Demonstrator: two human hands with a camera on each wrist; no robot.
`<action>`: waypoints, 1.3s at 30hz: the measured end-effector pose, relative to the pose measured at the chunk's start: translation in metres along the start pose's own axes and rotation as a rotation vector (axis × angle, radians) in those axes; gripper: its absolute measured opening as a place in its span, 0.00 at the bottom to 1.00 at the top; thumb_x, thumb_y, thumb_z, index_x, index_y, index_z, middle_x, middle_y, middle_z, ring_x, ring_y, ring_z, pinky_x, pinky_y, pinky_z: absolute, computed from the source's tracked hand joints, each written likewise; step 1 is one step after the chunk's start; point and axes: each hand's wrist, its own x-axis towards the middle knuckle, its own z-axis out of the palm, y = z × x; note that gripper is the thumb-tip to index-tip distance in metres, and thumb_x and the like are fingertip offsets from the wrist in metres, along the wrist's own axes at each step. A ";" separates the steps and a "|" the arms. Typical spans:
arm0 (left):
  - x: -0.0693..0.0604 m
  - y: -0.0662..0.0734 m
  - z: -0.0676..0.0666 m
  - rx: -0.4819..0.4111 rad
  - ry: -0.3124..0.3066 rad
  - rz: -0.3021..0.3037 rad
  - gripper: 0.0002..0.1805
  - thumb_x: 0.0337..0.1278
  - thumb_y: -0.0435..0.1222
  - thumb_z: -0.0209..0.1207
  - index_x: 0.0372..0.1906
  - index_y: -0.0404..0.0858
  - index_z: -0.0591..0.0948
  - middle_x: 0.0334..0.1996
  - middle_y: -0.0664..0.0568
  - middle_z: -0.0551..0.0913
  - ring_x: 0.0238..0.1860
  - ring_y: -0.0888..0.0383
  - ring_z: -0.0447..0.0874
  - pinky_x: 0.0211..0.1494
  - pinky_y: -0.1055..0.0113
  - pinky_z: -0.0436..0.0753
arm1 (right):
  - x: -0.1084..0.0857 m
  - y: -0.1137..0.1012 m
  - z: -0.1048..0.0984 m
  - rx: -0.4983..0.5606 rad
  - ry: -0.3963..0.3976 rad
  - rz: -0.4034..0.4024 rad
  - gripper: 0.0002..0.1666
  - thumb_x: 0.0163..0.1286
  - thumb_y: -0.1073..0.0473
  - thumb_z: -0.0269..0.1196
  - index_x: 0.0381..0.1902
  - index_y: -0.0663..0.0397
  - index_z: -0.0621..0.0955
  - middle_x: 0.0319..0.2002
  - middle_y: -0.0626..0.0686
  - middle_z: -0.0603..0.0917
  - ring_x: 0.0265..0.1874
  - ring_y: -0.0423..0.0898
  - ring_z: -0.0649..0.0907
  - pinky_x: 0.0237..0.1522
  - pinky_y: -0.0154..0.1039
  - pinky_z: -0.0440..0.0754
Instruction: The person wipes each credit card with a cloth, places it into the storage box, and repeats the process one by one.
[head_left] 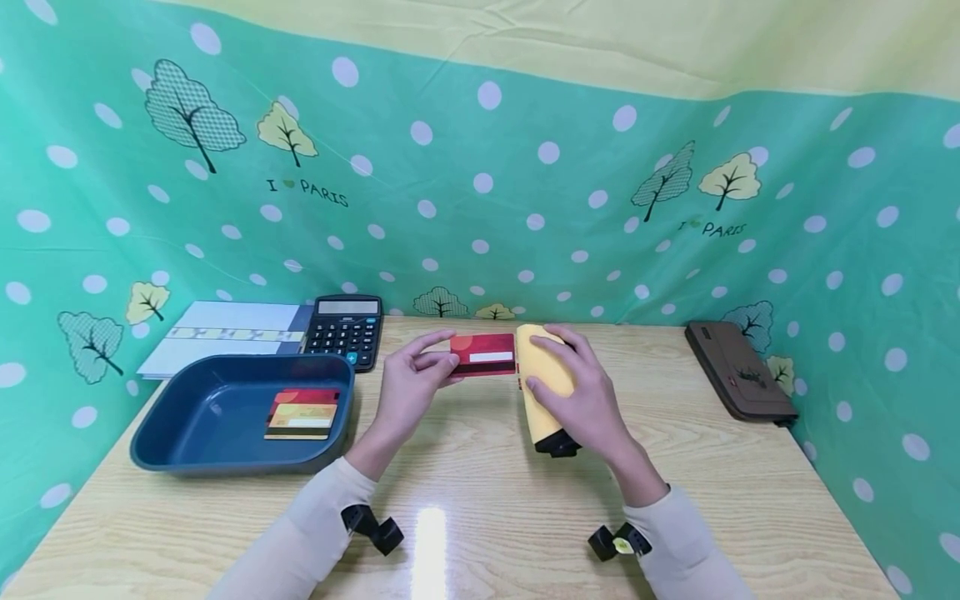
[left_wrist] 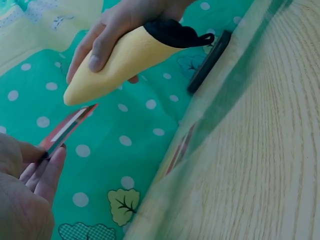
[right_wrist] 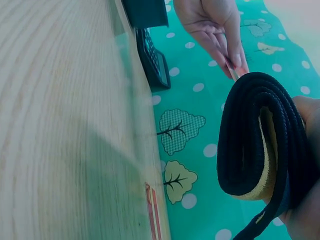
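Note:
Between thumb and fingers my left hand (head_left: 411,385) pinches a red card (head_left: 483,355) with a white strip and a dark band. My right hand (head_left: 588,398) grips a rolled yellow cloth (head_left: 542,379) with a black end; the card's right edge is close beside it. In the left wrist view the card (left_wrist: 67,127) is tilted just below the tip of the cloth roll (left_wrist: 117,65). The right wrist view shows the roll's layered black end (right_wrist: 257,145), with the left hand (right_wrist: 215,25) beyond it.
At the left, a blue basin (head_left: 240,462) holds red and yellow cards (head_left: 302,414). Behind it are a calculator (head_left: 343,332) and a white folder (head_left: 228,319). A brown case (head_left: 738,371) lies at the right, by the patterned curtain (head_left: 480,167).

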 end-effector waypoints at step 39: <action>-0.015 -0.005 0.016 -0.050 -0.183 -0.016 0.20 0.69 0.23 0.59 0.63 0.35 0.78 0.49 0.32 0.88 0.46 0.54 0.93 0.54 0.57 0.92 | -0.012 -0.018 0.029 -0.038 -0.055 -0.116 0.32 0.62 0.58 0.75 0.65 0.41 0.81 0.72 0.50 0.74 0.61 0.51 0.82 0.42 0.39 0.82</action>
